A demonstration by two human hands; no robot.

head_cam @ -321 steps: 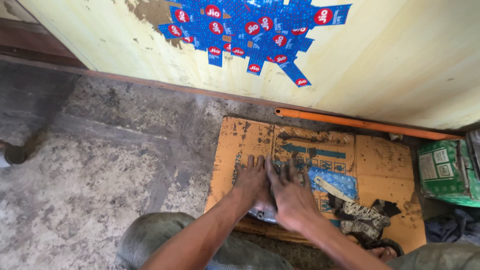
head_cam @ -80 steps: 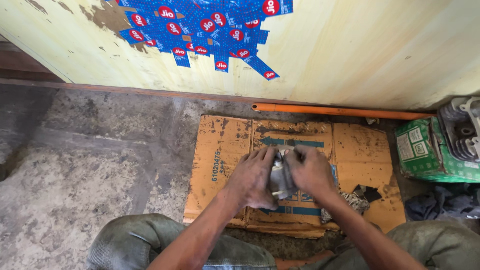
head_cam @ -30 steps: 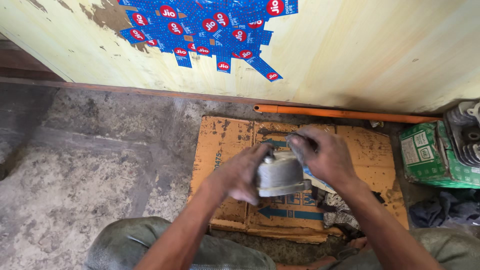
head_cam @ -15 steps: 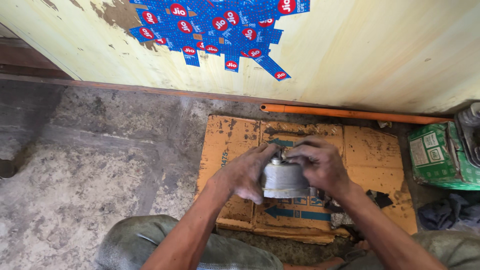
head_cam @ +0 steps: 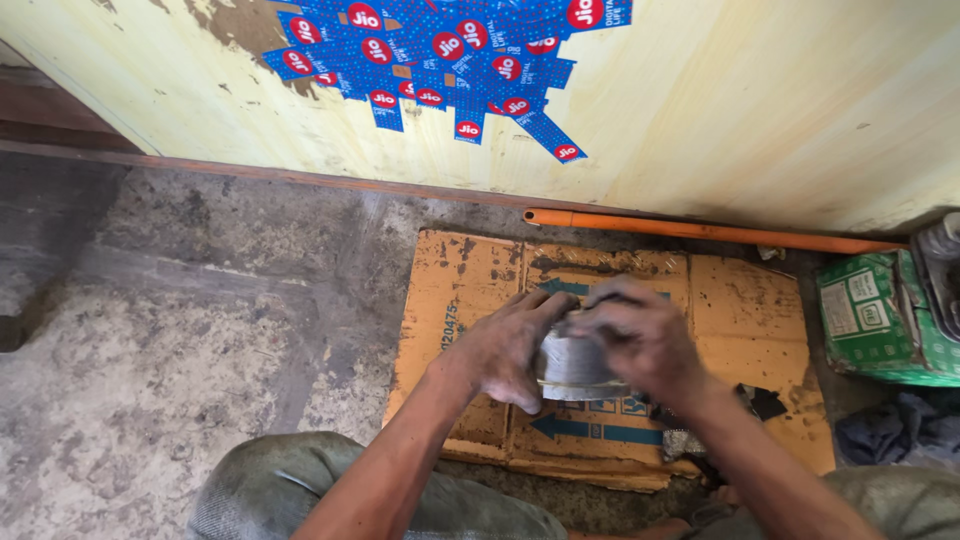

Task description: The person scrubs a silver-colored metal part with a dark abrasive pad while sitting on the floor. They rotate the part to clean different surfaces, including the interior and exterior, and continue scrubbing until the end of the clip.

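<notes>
A grey finned metal cylinder part (head_cam: 572,367) is held up above a flattened cardboard sheet (head_cam: 470,290) on the floor. My left hand (head_cam: 507,348) grips its left side, fingers curled around it. From the top and right, my right hand (head_cam: 640,335) covers the part, hiding most of it. Both hands are dark with grease. My knees show at the bottom edge.
An orange rod (head_cam: 700,231) lies along the foot of the yellow wall (head_cam: 760,100), which carries blue stickers (head_cam: 440,50). A green box (head_cam: 880,315) stands at the right, dark rags (head_cam: 760,405) lie on the cardboard. Rough concrete floor (head_cam: 180,330) spreads to the left.
The metal part has been lifted off the cardboard into both hands. Over the last second my right hand has slid further over its top and the part has dropped slightly lower.
</notes>
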